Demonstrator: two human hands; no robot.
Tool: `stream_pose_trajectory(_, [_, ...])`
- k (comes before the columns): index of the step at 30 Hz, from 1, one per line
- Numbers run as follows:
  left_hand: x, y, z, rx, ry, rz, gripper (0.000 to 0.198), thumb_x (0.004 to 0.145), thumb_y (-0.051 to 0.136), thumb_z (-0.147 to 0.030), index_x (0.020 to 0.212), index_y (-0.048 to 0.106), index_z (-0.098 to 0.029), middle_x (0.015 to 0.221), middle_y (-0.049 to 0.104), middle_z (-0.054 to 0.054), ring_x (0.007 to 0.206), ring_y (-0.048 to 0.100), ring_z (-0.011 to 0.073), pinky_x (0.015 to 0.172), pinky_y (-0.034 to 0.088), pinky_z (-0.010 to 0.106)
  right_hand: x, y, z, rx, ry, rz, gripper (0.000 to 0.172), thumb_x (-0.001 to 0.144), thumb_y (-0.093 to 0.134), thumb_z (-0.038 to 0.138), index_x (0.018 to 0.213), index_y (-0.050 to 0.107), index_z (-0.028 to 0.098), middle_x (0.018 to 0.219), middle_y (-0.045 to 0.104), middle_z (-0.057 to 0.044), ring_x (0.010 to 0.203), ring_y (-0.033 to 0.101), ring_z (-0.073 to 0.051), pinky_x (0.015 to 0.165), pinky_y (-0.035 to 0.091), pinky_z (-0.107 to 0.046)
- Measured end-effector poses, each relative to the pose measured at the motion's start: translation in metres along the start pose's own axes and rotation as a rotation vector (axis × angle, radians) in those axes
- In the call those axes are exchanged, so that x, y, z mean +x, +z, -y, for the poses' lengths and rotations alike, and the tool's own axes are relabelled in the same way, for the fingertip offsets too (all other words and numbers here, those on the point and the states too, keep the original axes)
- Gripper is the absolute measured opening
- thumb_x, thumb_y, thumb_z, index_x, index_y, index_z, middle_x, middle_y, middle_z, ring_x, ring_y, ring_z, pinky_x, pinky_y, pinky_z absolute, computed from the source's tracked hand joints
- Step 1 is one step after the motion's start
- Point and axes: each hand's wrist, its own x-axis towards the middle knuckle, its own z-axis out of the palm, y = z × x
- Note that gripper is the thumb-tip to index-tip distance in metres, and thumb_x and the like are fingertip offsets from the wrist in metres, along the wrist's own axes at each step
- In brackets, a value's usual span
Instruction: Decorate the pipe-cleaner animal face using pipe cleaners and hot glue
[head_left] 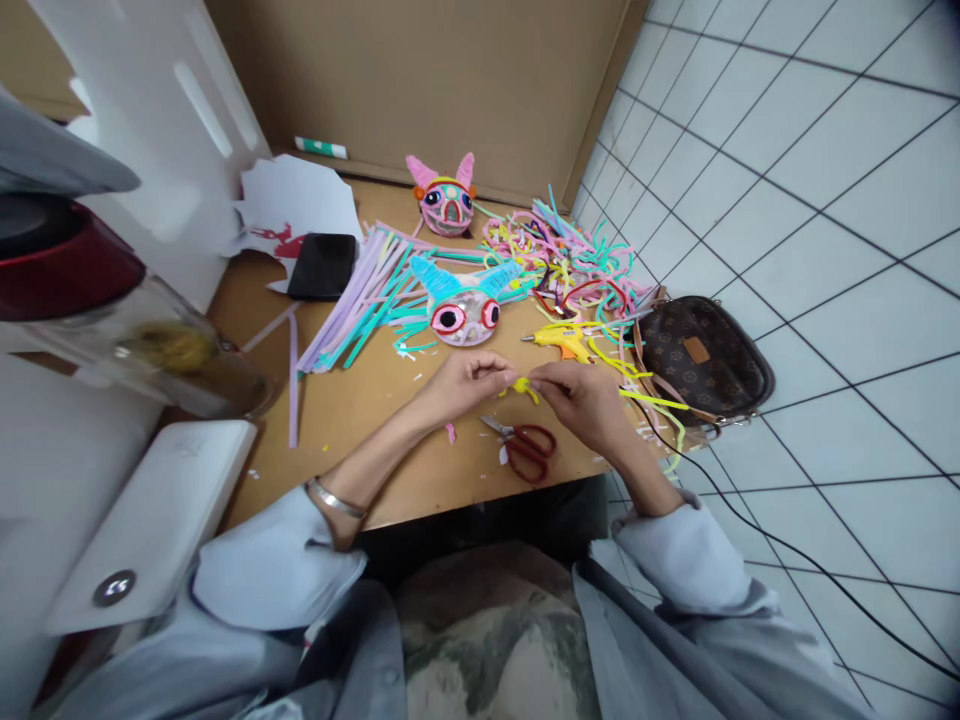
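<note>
Between my two hands is a small knotted piece of yellow pipe cleaner (522,385), with short ends hanging down. My left hand (474,380) pinches it from the left, thumb against forefinger. From the other side my right hand (574,395) pinches it too, its fingers curled in. Just beyond them sits a mask-like figure (466,310) with blue ears and pink-ringed eyes. A yellow glue gun (562,338) lies past my right hand. Red-handled scissors (525,448) rest on the table nearer to me, blades slightly apart.
A second figure (447,205) with pink ears stands at the back. Loose pipe cleaners (577,265) are heaped behind the glue gun, and straight ones (352,300) lie left. A black phone (324,266), brown handbag (705,355), white power bank (161,520) and lidded bottle (172,340) surround the workspace.
</note>
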Motion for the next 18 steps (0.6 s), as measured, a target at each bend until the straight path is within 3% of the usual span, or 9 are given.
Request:
stream_pose_trajectory(5, [-0.003,0.0,-0.001,0.116,-0.033,0.067,0.031,0.076,0.07,-0.043,0.086,0.074,-0.014,0.058,0.055,-0.002,0.05,0.041,0.0088,0.043,0.027,0.02,0.003,-0.002,0.001,-0.031,-0.074,0.05,0.018,0.093,0.058,0.022,0.085,0.075,0.02,0.08,0.074,-0.005,0.076,0.065,-0.017,0.067,0.04,-0.027])
stream_pose_trajectory(10, [-0.003,0.003,-0.002,0.15,0.012,-0.013,0.027,0.079,0.067,-0.042,0.076,0.066,-0.015,0.056,0.046,-0.005,0.051,0.039,0.0084,0.045,0.027,0.019,0.001,0.009,0.005,0.006,-0.095,-0.101,0.016,0.094,0.055,0.022,0.087,0.07,0.02,0.082,0.07,-0.005,0.08,0.063,-0.018,0.072,0.044,-0.028])
stream_pose_trajectory(14, [-0.001,0.014,0.005,-0.082,0.073,-0.162,0.041,0.075,0.071,-0.054,0.068,0.057,-0.016,0.055,0.046,-0.004,0.053,0.036,0.0073,0.051,0.029,0.02,-0.008,0.032,0.02,0.003,0.016,-0.291,0.021,0.096,0.051,0.024,0.081,0.064,0.021,0.075,0.067,-0.003,0.069,0.06,-0.016,0.065,0.042,-0.027])
stream_pose_trajectory(18, [0.0,0.024,0.012,-0.339,0.0,-0.19,0.048,0.067,0.079,-0.058,0.066,0.059,-0.015,0.055,0.047,-0.004,0.052,0.036,0.0064,0.051,0.026,0.02,-0.011,0.048,0.028,-0.027,0.066,-0.392,0.027,0.099,0.048,0.028,0.079,0.065,0.022,0.071,0.065,-0.003,0.065,0.058,-0.015,0.063,0.042,-0.027])
